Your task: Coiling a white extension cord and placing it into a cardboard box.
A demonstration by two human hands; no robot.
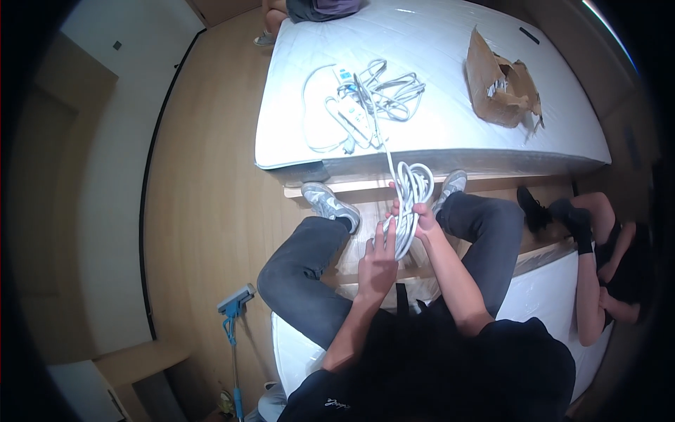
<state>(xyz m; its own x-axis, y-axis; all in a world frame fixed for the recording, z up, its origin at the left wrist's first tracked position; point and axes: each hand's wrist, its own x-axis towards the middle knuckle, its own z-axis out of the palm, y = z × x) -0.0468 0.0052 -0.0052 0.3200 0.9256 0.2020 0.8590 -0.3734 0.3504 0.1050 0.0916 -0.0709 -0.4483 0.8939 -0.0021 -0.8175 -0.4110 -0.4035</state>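
A coil of white power cable [414,182] hangs between my knees, its loops gathered into a long bundle. My right hand [424,219] grips the middle of it, with the thumb in front and fingertips showing on the far side. Against the lower left of the bundle, my left hand [378,266] holds the loops with its fingers stretched along them; its thumb is hidden. From the coil a single strand runs up over the mattress edge to the power strips. One white power strip [354,117] lies among looped grey-white cables [401,95], with another strip [344,75] behind it.
A torn cardboard box [498,97] and a small black object [529,35] lie on the plastic-covered mattress [443,134]. A blue-handled mop [234,308] stands at lower left. One person sits at right [614,264], another at the far mattress edge [321,8].
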